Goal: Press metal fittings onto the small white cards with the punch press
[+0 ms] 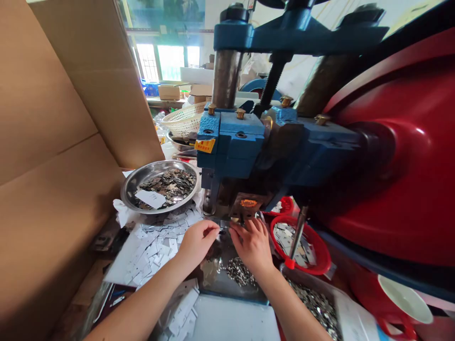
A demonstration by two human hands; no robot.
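Observation:
My left hand and my right hand meet at the base of a blue punch press, fingertips pinched close together on a small metal piece under the die. Both hands have their fingers curled in a pinch. A heap of small stamped metal parts lies on the plate just below my right wrist. Flat white rectangular blanks are spread on the bench to the left of my left hand.
A steel bowl of stamped parts with a paper slip stands left of the press. A red basket with blanks sits at right, a tray of parts below it. Cardboard walls the left; a red flywheel guard looms right.

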